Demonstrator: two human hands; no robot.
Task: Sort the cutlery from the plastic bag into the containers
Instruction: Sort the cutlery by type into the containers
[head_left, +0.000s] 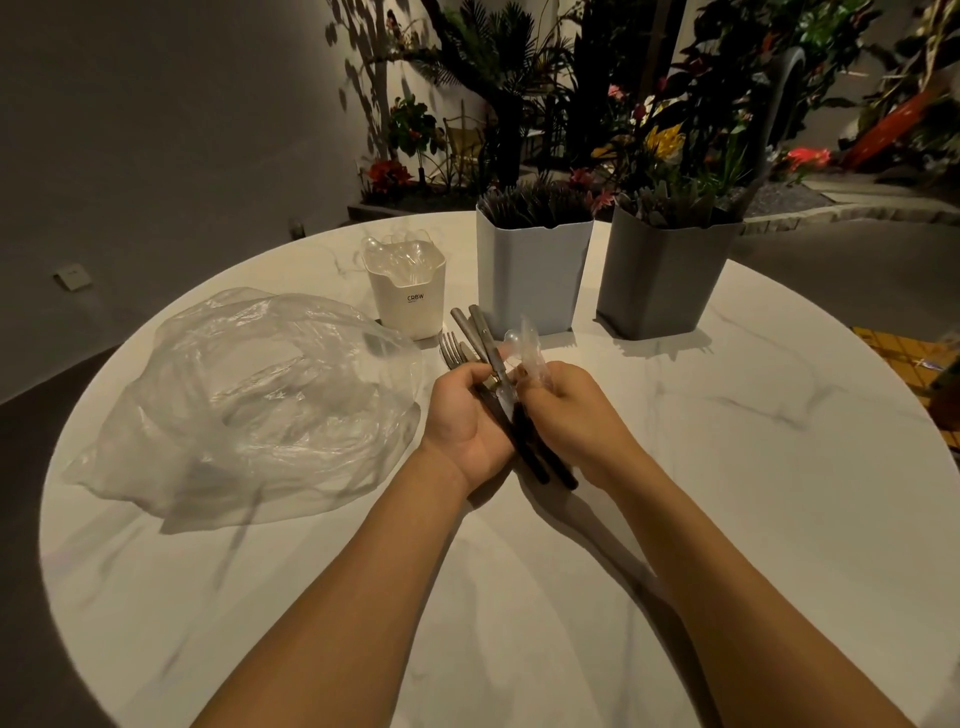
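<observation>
Head view: left hand gripped stiff, probably heavy metal cutlery by the handles; right hand pinched light, likely brittle plastic spoons.

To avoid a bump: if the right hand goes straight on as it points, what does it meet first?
Probably the pale blue container, just beyond the clear spoons the right hand holds; depth unclear.

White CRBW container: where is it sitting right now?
In the head view, the white CRBW container stands on the table, between the plastic bag on its left and the pale blue container on its right.
</observation>
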